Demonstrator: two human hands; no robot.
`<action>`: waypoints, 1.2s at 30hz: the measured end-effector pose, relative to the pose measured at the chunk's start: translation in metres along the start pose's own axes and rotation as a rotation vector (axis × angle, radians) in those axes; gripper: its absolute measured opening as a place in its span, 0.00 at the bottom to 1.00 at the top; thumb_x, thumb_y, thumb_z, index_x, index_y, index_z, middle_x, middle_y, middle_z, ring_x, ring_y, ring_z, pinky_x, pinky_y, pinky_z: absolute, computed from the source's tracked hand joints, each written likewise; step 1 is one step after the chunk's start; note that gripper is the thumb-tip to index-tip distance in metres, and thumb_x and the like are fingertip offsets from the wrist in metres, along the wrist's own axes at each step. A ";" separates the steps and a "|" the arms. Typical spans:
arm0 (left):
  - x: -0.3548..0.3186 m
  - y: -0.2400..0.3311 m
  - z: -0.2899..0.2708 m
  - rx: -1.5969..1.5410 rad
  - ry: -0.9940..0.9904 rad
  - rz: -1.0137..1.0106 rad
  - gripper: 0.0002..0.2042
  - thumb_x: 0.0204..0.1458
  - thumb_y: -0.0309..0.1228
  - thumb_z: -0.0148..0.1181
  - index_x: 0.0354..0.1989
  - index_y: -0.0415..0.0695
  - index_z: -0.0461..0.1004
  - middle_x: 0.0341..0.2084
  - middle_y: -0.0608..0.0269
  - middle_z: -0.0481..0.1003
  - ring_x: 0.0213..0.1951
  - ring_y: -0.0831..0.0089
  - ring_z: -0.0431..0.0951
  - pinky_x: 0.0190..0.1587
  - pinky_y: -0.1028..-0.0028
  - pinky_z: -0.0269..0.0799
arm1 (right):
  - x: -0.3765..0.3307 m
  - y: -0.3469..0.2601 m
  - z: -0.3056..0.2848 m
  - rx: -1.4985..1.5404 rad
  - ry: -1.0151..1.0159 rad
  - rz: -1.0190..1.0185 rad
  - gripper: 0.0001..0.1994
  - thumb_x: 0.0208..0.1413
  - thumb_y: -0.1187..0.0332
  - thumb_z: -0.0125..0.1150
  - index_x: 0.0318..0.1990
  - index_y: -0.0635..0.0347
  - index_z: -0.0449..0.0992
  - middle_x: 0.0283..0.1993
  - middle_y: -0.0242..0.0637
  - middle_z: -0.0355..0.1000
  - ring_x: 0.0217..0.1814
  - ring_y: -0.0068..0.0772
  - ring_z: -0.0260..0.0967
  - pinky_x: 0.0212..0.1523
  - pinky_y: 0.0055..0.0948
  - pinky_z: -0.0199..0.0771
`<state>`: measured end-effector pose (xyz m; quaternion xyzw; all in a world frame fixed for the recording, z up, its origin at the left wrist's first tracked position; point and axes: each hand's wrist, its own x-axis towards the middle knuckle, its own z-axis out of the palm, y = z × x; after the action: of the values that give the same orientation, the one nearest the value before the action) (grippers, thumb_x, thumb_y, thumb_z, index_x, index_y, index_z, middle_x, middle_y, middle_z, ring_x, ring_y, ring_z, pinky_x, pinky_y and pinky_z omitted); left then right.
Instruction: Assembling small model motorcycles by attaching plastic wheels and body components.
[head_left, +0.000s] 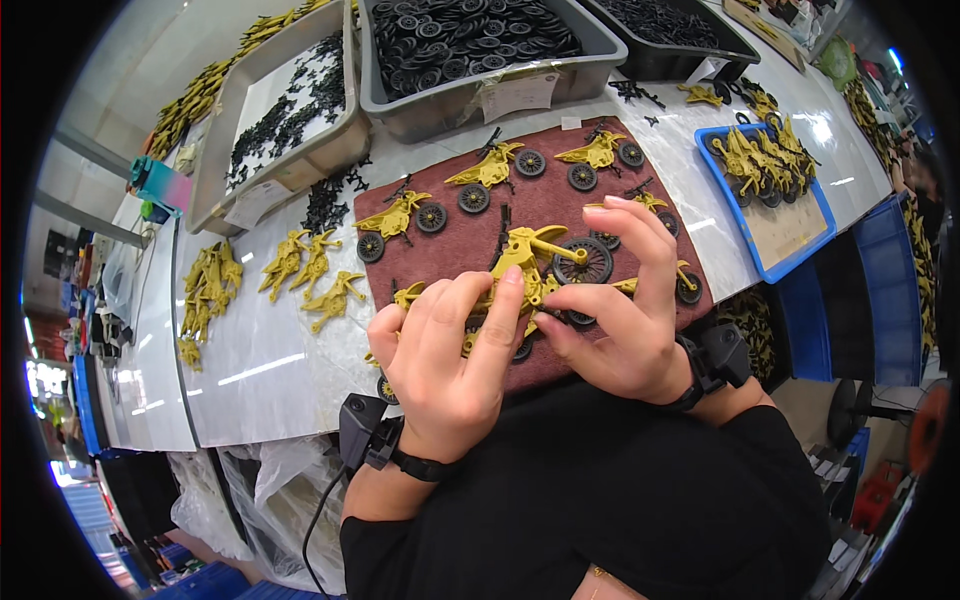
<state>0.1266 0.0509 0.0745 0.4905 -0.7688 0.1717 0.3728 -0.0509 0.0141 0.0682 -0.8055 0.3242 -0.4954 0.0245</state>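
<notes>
My left hand grips a yellow plastic toy motorcycle body, holding it up over a dark red cloth. A black spoked wheel shows beside the body's upper right end, and a thin black part sticks up at its left. My right hand has thumb and forefinger pinched at the body's lower right edge; what lies between them is too small to make out. Its other fingers are raised. Around both hands on the cloth lie several yellow bodies with black wheels, such as one toy motorcycle at the far side.
A grey bin of black wheels stands at the back, beside a grey tray of small black parts. Loose yellow bodies lie at left. A blue tray at right holds yellow bodies with wheels. A black bin stands far right.
</notes>
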 end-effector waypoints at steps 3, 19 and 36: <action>-0.002 0.001 0.001 -0.013 -0.008 0.019 0.18 0.42 0.29 0.63 0.45 0.46 0.81 0.37 0.65 0.76 0.36 0.73 0.76 0.41 0.71 0.56 | -0.002 -0.002 0.003 0.065 0.023 -0.010 0.11 0.36 0.74 0.71 0.30 0.58 0.76 0.55 0.47 0.66 0.60 0.56 0.60 0.56 0.47 0.63; -0.014 0.000 0.007 -0.058 -0.033 0.175 0.18 0.41 0.27 0.63 0.44 0.38 0.80 0.33 0.62 0.77 0.34 0.71 0.76 0.39 0.71 0.56 | -0.011 -0.004 0.010 0.131 0.132 -0.113 0.08 0.40 0.77 0.66 0.31 0.63 0.74 0.50 0.43 0.71 0.57 0.52 0.63 0.53 0.50 0.64; -0.013 0.001 0.010 -0.230 0.004 0.030 0.19 0.37 0.25 0.70 0.42 0.39 0.80 0.28 0.68 0.74 0.31 0.72 0.75 0.36 0.72 0.56 | -0.005 0.004 -0.003 0.086 -0.089 -0.082 0.09 0.44 0.72 0.72 0.33 0.56 0.78 0.58 0.48 0.62 0.62 0.55 0.59 0.57 0.48 0.63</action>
<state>0.1253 0.0535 0.0580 0.4326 -0.7899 0.0889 0.4254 -0.0568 0.0147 0.0643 -0.8375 0.2681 -0.4732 0.0529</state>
